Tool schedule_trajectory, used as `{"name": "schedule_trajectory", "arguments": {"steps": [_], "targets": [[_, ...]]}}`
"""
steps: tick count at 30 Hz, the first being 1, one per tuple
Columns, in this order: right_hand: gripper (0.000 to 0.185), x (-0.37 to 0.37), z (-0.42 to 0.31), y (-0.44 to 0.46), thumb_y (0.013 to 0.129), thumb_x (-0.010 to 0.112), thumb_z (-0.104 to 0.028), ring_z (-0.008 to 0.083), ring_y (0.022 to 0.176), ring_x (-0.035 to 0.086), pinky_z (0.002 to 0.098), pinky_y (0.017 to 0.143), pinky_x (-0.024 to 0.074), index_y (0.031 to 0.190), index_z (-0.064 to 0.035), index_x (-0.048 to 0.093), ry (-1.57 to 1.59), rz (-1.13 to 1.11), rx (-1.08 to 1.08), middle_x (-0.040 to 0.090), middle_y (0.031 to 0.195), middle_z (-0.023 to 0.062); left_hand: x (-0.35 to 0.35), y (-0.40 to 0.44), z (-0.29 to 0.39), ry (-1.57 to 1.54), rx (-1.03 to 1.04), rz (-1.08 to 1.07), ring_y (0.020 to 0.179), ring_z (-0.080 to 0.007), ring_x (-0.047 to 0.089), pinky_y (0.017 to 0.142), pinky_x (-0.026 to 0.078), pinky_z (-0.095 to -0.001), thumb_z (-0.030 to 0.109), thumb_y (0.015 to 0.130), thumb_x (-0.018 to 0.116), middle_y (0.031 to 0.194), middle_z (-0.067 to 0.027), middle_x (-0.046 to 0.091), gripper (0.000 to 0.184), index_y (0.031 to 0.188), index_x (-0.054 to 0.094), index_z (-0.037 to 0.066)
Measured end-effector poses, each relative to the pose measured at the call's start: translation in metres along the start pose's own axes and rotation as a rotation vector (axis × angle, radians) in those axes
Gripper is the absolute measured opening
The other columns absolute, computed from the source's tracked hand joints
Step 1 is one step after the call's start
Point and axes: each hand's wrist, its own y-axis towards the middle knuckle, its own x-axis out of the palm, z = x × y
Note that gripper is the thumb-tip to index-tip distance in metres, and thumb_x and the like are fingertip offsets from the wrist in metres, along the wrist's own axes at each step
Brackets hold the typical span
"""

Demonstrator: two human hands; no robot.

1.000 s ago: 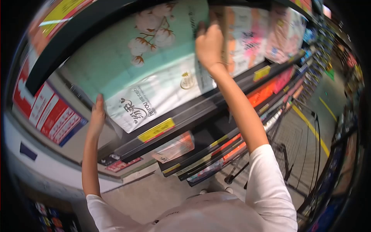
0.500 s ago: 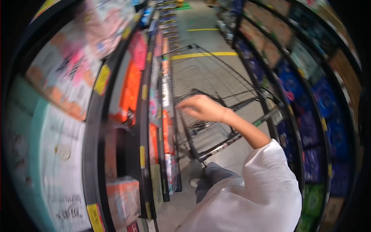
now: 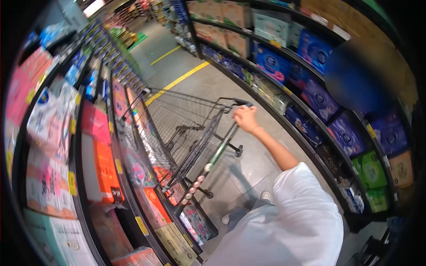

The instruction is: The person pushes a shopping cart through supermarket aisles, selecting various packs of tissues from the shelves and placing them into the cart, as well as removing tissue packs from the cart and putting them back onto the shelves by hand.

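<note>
The right hand [image 3: 246, 119] grips one end of the shopping cart [image 3: 205, 137] by its handle [image 3: 215, 156].
The cart lies ahead and to the left of that hand, the only one showing and so the nearer; its fingers curl over the handle's far right end, while the left hand is out of view and its state cannot be told. The handle's long axis runs aslant, from the right hand back toward the person, ending beside the stocked shelf [image 3: 131, 195] on the cart's left; contact there is hard to make out. A second shelf [image 3: 284, 90] stands apart on the cart's right, a yellow floor line [image 3: 177, 83] crosses beyond it, and the person's shoes [image 3: 265, 195] are on its handle side.
</note>
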Motion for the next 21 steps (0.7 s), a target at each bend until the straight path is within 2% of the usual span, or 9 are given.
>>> {"name": "schedule_trajectory", "arguments": {"steps": [2,5,9,10,11,13,16,19,21], "targets": [[0.007,0.008,0.001,0.000,0.063,0.048,-0.018,0.0121,0.082,0.047,0.0400,0.071,0.0240,0.062,-0.0169,0.055,0.067,0.166,-0.034,0.055,0.069,-0.0037,0.044,-0.026,0.038,-0.183,-0.002,-0.309,0.084,-0.0205,0.048,0.077,0.037,-0.0273,0.012,0.081,0.038,0.091,-0.0124,0.051,0.022,0.093,0.048,-0.003],[0.006,0.001,0.000,0.000,0.062,0.048,-0.019,0.0140,0.076,0.046,0.0382,0.068,0.0257,0.062,-0.0162,0.053,0.125,0.095,-0.011,0.052,0.066,-0.0028,0.139,-0.067,0.099,-0.603,-0.021,-0.839,0.086,-0.0184,0.048,0.079,0.035,-0.0272,0.010,0.081,0.040,0.089,-0.0103,0.051,0.023,0.098,0.047,-0.003],[0.009,0.003,-0.001,-0.004,0.061,0.049,-0.022,0.0147,0.076,0.046,0.0400,0.068,0.0294,0.060,-0.0152,0.054,-0.034,0.001,-0.068,0.052,0.066,-0.0024,0.199,-0.114,0.195,-0.528,0.430,-1.223,0.085,-0.0178,0.047,0.077,0.036,-0.0271,0.014,0.078,0.048,0.093,-0.0110,0.048,0.035,0.107,0.039,-0.004],[0.010,0.000,-0.001,-0.006,0.061,0.048,-0.022,0.0150,0.074,0.046,0.0399,0.066,0.0296,0.059,-0.0152,0.054,-0.038,-0.040,-0.075,0.052,0.064,-0.0015,0.198,-0.122,0.222,-0.553,0.224,-1.414,0.085,-0.0203,0.047,0.076,0.036,-0.0282,0.018,0.076,0.051,0.093,-0.0120,0.048,0.041,0.108,0.037,-0.005],[0.011,-0.005,-0.004,-0.010,0.062,0.048,-0.023,0.0154,0.071,0.046,0.0395,0.065,0.0297,0.058,-0.0151,0.055,-0.086,-0.070,-0.088,0.052,0.061,-0.0011,0.240,-0.137,0.205,-0.477,0.274,-1.561,0.086,-0.0240,0.048,0.074,0.037,-0.0298,0.021,0.073,0.055,0.093,-0.0163,0.048,0.048,0.109,0.036,-0.005],[0.013,-0.014,-0.007,-0.025,0.064,0.048,-0.025,0.0153,0.070,0.046,0.0387,0.065,0.0301,0.056,-0.0161,0.055,-0.070,-0.025,-0.096,0.051,0.059,-0.0016,0.234,-0.162,0.248,-0.539,0.664,-1.310,0.078,-0.0268,0.052,0.069,0.039,-0.0324,0.024,0.070,0.058,0.083,-0.0190,0.052,0.049,0.104,0.040,-0.006],[0.013,-0.027,-0.009,-0.058,0.064,0.049,-0.023,0.0140,0.070,0.043,0.0371,0.067,0.0295,0.055,-0.0151,0.052,0.011,0.080,-0.096,0.049,0.057,-0.0029,0.243,-0.183,0.265,-0.418,0.674,-1.326,0.051,-0.0249,0.055,0.049,0.042,-0.0336,0.022,0.069,0.059,0.059,-0.0142,0.054,0.036,0.088,0.048,-0.007],[0.014,-0.051,-0.009,-0.096,0.068,0.049,-0.023,0.0141,0.072,0.042,0.0353,0.069,0.0288,0.059,-0.0131,0.051,0.102,0.156,-0.095,0.047,0.061,-0.0022,0.233,-0.189,0.268,-0.545,0.184,-2.006,0.039,-0.0154,0.051,0.035,0.040,-0.0252,0.012,0.072,0.054,0.059,-0.0122,0.056,0.021,0.086,0.049,-0.003],[0.013,-0.071,-0.014,-0.124,0.069,0.049,-0.023,0.0140,0.074,0.042,0.0357,0.071,0.0282,0.061,-0.0126,0.050,0.101,0.116,-0.032,0.047,0.063,-0.0019,0.215,-0.190,0.278,-0.481,0.157,-2.262,0.039,-0.0163,0.051,0.035,0.040,-0.0232,0.009,0.073,0.051,0.059,-0.0111,0.055,0.020,0.089,0.048,-0.003]]}}
